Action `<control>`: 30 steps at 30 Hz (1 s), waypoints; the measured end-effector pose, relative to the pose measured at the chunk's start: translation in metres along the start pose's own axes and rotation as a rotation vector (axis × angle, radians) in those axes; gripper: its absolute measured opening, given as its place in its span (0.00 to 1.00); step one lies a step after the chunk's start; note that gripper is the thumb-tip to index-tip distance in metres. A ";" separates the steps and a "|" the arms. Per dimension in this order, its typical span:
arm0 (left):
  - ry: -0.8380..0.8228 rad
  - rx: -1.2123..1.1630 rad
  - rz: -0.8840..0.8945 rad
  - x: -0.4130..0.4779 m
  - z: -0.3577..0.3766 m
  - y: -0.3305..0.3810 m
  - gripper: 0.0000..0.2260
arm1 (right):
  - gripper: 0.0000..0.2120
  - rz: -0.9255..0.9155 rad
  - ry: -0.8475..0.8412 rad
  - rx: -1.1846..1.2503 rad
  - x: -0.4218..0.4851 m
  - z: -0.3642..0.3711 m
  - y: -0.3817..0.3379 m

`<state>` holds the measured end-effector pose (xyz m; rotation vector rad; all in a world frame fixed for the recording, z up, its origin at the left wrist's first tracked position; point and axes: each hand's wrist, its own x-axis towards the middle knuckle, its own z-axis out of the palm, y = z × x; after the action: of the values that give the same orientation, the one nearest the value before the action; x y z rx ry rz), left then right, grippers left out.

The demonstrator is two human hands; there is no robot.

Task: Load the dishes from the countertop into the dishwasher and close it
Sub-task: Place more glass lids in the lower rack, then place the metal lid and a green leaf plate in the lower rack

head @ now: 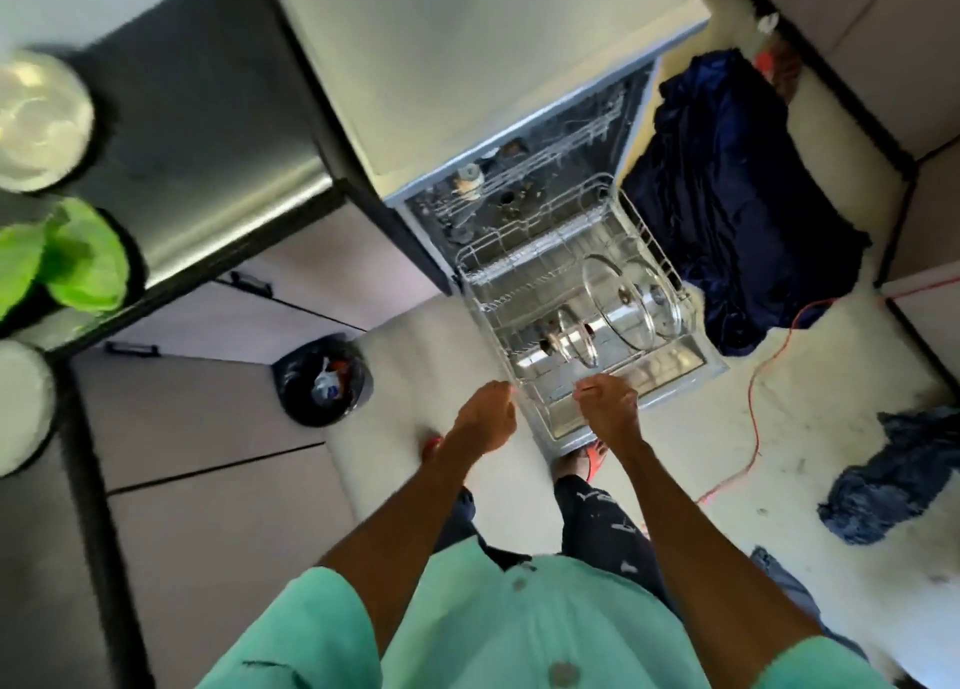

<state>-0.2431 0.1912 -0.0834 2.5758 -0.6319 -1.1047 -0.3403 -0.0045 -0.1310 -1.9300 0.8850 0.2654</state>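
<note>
A person in a green shirt is standing over the open dishwasher (483, 65), whose door (675, 371) is lying flat toward them from 12 o'clock. The lower rack (649, 231) is sitting drawn out over the door, its long axis running roughly from 12 to 6 o'clock, its front rim nearest the person.

A strip of floor (415, 356) is lying open at 9 o'clock of the door, bounded by cabinet fronts (208, 418) and a black-lined bin (327, 379). At 2 o'clock a heap of blue cloth (727, 195) is crowding the machine's right side, with an orange cord (769, 371) trailing across the floor at 3 o'clock and a second blue cloth (893, 480) at 4 o'clock. The dark countertop (182, 117) is jutting in at 10 o'clock.

A large glass lid (623, 299) is standing on edge in the rack's right half, a smaller glass lid (571, 343) just beside it at 8 o'clock.

The right hand (608, 410) is curling its fingers over the rack's front rim. The left hand (485, 421), well apart from it, is curling at the near-left corner; blur is hiding whether it clasps the wire.
</note>
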 end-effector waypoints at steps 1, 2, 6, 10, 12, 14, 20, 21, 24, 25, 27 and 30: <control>0.002 -0.011 0.002 -0.011 -0.005 -0.007 0.17 | 0.07 0.080 -0.061 0.017 -0.008 0.005 -0.013; 0.007 -0.019 0.008 -0.023 -0.010 -0.019 0.18 | 0.08 0.122 -0.087 0.036 -0.020 0.012 -0.031; 0.142 -0.088 0.038 -0.059 -0.032 -0.079 0.21 | 0.08 0.052 -0.036 0.167 -0.052 0.054 -0.102; 0.323 -0.186 0.009 -0.094 -0.072 -0.160 0.22 | 0.09 -0.075 -0.035 0.221 -0.079 0.122 -0.184; 0.453 -0.233 0.004 -0.109 -0.095 -0.202 0.21 | 0.08 -0.135 -0.081 0.228 -0.090 0.153 -0.226; 0.485 -0.272 -0.033 -0.140 -0.134 -0.235 0.20 | 0.08 -0.214 -0.129 0.228 -0.102 0.185 -0.269; 0.652 -0.392 -0.154 -0.220 -0.215 -0.317 0.14 | 0.08 -0.427 -0.326 0.183 -0.125 0.256 -0.384; 0.684 -0.414 -0.162 -0.230 -0.223 -0.326 0.14 | 0.07 -0.458 -0.349 0.168 -0.128 0.263 -0.399; 0.792 -0.477 -0.196 -0.256 -0.243 -0.354 0.12 | 0.05 -0.546 -0.384 0.150 -0.141 0.289 -0.445; 0.824 -0.489 -0.203 -0.261 -0.249 -0.363 0.12 | 0.05 -0.561 -0.395 0.151 -0.145 0.298 -0.458; 0.868 -0.506 -0.210 -0.266 -0.260 -0.378 0.12 | 0.06 -0.578 -0.425 0.137 -0.150 0.313 -0.479; 0.883 -0.525 -0.228 -0.268 -0.277 -0.397 0.12 | 0.07 -0.568 -0.472 0.112 -0.148 0.332 -0.500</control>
<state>-0.0910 0.6876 0.1082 2.3369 0.1523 -0.0618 -0.0485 0.4816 0.1153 -1.8188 0.0312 0.3029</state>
